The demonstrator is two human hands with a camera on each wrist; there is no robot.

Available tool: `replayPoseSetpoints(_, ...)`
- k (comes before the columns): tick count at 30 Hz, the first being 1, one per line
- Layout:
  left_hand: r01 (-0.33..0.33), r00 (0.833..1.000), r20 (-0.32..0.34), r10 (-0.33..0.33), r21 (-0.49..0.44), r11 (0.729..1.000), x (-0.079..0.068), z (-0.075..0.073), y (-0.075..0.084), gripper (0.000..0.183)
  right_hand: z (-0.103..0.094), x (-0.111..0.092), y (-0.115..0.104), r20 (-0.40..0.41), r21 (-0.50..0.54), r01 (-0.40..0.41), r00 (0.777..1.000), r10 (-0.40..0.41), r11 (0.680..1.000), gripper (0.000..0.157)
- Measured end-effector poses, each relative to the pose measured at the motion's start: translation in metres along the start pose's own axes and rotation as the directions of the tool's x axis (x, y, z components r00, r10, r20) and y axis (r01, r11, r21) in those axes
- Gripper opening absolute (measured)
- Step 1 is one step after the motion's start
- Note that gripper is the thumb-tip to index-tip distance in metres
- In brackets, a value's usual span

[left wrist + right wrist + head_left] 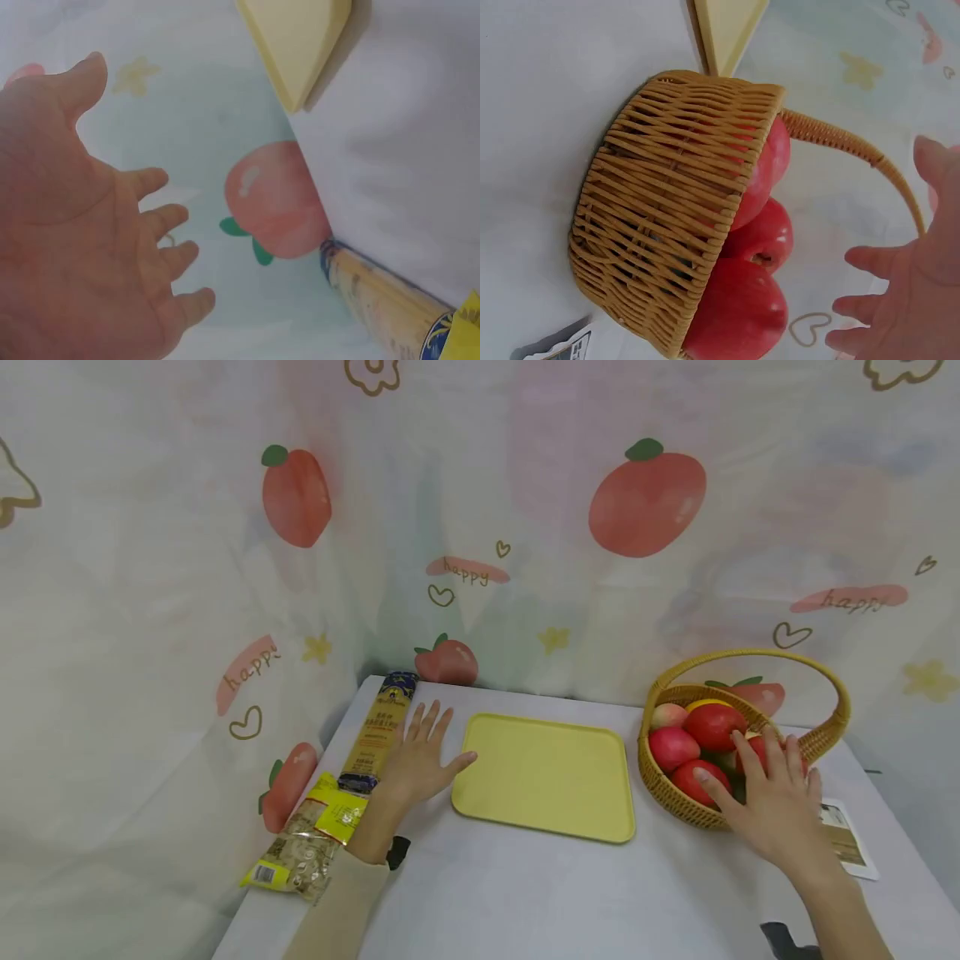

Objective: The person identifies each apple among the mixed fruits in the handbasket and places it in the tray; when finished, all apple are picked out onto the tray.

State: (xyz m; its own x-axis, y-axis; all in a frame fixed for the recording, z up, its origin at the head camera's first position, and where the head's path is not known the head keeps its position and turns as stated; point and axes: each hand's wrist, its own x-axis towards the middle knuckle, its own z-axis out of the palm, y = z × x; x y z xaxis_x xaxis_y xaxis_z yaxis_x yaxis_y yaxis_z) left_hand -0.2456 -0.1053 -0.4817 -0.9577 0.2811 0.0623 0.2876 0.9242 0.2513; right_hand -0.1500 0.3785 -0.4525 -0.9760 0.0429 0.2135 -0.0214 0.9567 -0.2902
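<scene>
My left hand is spread with straight fingers above the table, between a long pack of pasta and a yellow tray. Nothing is in its palm in the left wrist view. On the right, my right hand hovers with fingers apart over the near side of a wicker basket. Red apples and other round fruit fill the basket, partly hidden behind the fingers. In the right wrist view, the fingers stay apart from the apples, near the basket's handle.
A clear and yellow bag of dry food lies at the table's left edge, below the pasta. A white card with a picture lies right of the basket. Behind the table hangs a printed cloth. The basket's handle arches high.
</scene>
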Motion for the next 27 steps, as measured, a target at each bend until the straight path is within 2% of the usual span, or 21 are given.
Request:
replayPoseSetpoints(4,-0.029,0.999,-0.045,0.026,-0.067,0.997,0.005,0.003,0.003,0.09,-0.003,0.0,0.01,-0.072,0.032,-0.023,0.997,0.025,0.999,0.093)
replayPoseSetpoints(7,-0.065,0.995,-0.087,0.048,-0.204,0.977,0.009,0.006,0.004,0.087,-0.005,-0.001,0.016,-0.121,0.096,-0.04,0.991,0.052,0.995,0.087)
replayPoseSetpoints(9,-0.073,0.994,-0.103,0.043,-0.306,0.949,0.011,0.008,0.004,0.086,-0.007,-0.002,0.02,-0.122,0.138,-0.072,0.989,0.089,0.988,0.084)
replayPoseSetpoints(12,-0.057,0.991,-0.132,0.0,-0.434,0.899,0.013,0.011,0.004,0.083,-0.012,-0.004,0.027,-0.103,0.198,-0.134,0.982,0.156,0.971,0.081)
replayPoseSetpoints(15,-0.046,0.986,-0.158,-0.045,-0.529,0.848,0.015,0.015,0.002,0.08,-0.016,-0.005,0.035,-0.085,0.25,-0.219,0.965,0.247,0.943,0.079)
replayPoseSetpoints(17,-0.038,0.985,-0.16,-0.068,-0.581,0.813,0.016,0.018,0.001,0.078,-0.019,-0.006,0.041,-0.078,0.297,-0.271,0.949,0.306,0.916,0.076)
replayPoseSetpoints(21,-0.034,0.981,-0.166,-0.101,-0.659,0.752,0.018,0.024,0.0,0.073,-0.021,-0.004,0.055,-0.027,0.388,-0.391,0.9,0.434,0.835,0.075)
replayPoseSetpoints(25,-0.022,0.969,-0.188,-0.16,-0.711,0.702,0.021,0.03,0.001,0.066,-0.019,-0.002,0.067,0.032,0.501,-0.446,0.866,0.499,0.742,0.08)
replayPoseSetpoints(26,-0.018,0.966,-0.191,-0.175,-0.724,0.69,0.022,0.032,0.001,0.065,-0.018,-0.002,0.069,0.05,0.53,-0.458,0.857,0.513,0.714,0.082)
replayPoseSetpoints(27,-0.019,0.964,-0.192,-0.186,-0.743,0.669,0.023,0.034,0.002,0.064,-0.017,-0.001,0.07,0.074,0.571,-0.471,0.845,0.53,0.672,0.083)
